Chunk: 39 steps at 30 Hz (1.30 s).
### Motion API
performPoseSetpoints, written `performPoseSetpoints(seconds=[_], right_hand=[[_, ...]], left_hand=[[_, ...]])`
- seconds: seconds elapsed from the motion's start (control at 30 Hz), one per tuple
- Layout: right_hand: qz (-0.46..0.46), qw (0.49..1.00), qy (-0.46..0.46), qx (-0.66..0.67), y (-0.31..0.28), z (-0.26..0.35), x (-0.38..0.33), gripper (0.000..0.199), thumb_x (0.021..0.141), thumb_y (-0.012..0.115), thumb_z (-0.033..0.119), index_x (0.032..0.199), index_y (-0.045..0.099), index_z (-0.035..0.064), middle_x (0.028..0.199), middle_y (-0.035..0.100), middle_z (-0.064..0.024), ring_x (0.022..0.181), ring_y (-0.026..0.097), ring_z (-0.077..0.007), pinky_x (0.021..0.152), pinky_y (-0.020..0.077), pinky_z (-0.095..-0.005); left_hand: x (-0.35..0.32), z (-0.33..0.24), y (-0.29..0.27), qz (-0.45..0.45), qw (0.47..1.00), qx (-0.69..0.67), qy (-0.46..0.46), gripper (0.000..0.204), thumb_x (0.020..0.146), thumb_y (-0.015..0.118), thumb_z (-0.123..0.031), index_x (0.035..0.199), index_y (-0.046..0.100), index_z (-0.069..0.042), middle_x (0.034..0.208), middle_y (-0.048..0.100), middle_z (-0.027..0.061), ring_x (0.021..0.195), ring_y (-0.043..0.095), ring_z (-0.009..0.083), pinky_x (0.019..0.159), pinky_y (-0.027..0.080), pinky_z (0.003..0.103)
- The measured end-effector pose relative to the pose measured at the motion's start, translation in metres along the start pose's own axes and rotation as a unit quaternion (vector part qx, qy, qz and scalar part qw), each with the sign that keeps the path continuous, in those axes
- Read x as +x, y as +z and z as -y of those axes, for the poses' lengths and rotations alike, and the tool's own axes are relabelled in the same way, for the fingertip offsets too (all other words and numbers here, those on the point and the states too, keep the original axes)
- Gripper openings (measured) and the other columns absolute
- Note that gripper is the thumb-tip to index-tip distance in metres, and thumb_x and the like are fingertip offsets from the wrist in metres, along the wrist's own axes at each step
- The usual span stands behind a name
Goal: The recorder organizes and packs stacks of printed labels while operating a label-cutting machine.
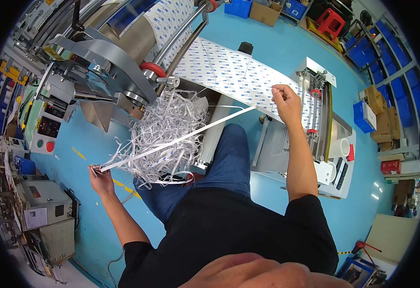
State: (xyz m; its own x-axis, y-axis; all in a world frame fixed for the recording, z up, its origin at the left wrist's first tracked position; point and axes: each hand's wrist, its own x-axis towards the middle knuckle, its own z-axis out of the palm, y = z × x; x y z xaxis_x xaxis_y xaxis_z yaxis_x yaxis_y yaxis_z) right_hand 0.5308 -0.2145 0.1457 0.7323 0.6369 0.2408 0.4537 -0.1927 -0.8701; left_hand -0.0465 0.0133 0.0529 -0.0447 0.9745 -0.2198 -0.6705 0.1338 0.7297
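A long thin white strip [181, 138] stretches across from the edge of a white sheet with blue print [229, 72] to my left hand [102, 179]. My left hand is closed on the strip's lower end, low at the left, and something small and dark also shows at its fingertips. My right hand [287, 103] is over the printed sheet near the roller unit, its fingers curled together; whatever they hold, if anything, is hidden. Under the strip, a big tangled heap of shredded white strips [171, 129] lies in front of my legs.
At the upper left stands a machine with a grey arm [119, 62] and metal rollers. To the right is a roller unit [315, 115] on a white-topped frame. A control panel [47, 127] with green and red buttons is at the left. Blue bins [363, 116] and cartons line the right.
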Motion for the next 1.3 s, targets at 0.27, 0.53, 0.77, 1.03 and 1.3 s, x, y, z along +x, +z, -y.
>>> performPoseSetpoints(seconds=[0.27, 0.53, 0.77, 1.03, 1.3], right_hand=[[-0.007, 1.000, 0.002, 0.009, 0.003, 0.000, 0.000, 0.018, 0.088, 0.062, 0.015, 0.098, 0.066, 0.0011, 0.072, 0.064, -0.0025, 0.065, 0.059, -0.0072, 0.062, 0.0466, -0.0223], [0.007, 1.000, -0.002, 0.010, 0.003, 0.006, 0.003, 0.019, 0.088, 0.062, 0.016, 0.098, 0.066, 0.0006, 0.073, 0.065, -0.0029, 0.066, 0.060, -0.0079, 0.063, 0.0470, -0.0231], [0.011, 1.000, 0.007, 0.007, -0.007, -0.006, -0.002, 0.018, 0.089, 0.061, 0.014, 0.098, 0.065, -0.0006, 0.075, 0.064, -0.0030, 0.067, 0.060, -0.0085, 0.063, 0.0470, -0.0228], [0.032, 0.999, 0.000, 0.005, -0.004, -0.001, -0.002, 0.018, 0.089, 0.061, 0.014, 0.098, 0.065, -0.0011, 0.075, 0.064, -0.0027, 0.068, 0.059, -0.0075, 0.063, 0.0466, -0.0216], [-0.007, 0.997, 0.010, 0.082, -0.006, 0.000, 0.006, 0.017, 0.087, 0.062, 0.014, 0.096, 0.065, 0.0001, 0.073, 0.065, -0.0040, 0.066, 0.061, -0.0085, 0.061, 0.0468, -0.0229]], left_hand=[[0.013, -0.006, -0.013, -0.028, 0.999, 0.032, 0.030, 0.026, 0.099, 0.046, -0.030, 0.087, 0.056, -0.010, 0.078, 0.059, 0.0021, 0.072, 0.056, 0.0146, 0.071, 0.048, 0.032], [0.082, -0.038, -0.147, -0.074, 0.993, 0.072, -0.057, 0.030, 0.099, 0.042, -0.034, 0.083, 0.056, -0.012, 0.073, 0.057, 0.0014, 0.063, 0.054, 0.0155, 0.063, 0.046, 0.029], [0.055, -0.028, -0.070, -0.164, 0.922, 0.248, -0.246, 0.052, 0.091, 0.042, -0.060, 0.101, 0.063, -0.014, 0.080, 0.063, 0.0003, 0.066, 0.055, 0.0167, 0.071, 0.044, 0.037], [0.094, -0.080, -0.097, -0.151, 0.951, 0.267, 0.048, 0.058, 0.092, 0.042, -0.058, 0.112, 0.058, -0.006, 0.103, 0.062, 0.0080, 0.095, 0.055, 0.0207, 0.082, 0.043, 0.034], [0.067, -0.162, -0.144, -0.290, 0.921, 0.120, 0.229, 0.045, 0.097, 0.045, -0.044, 0.103, 0.055, 0.000, 0.088, 0.058, 0.0065, 0.080, 0.053, 0.0143, 0.073, 0.046, 0.029]])
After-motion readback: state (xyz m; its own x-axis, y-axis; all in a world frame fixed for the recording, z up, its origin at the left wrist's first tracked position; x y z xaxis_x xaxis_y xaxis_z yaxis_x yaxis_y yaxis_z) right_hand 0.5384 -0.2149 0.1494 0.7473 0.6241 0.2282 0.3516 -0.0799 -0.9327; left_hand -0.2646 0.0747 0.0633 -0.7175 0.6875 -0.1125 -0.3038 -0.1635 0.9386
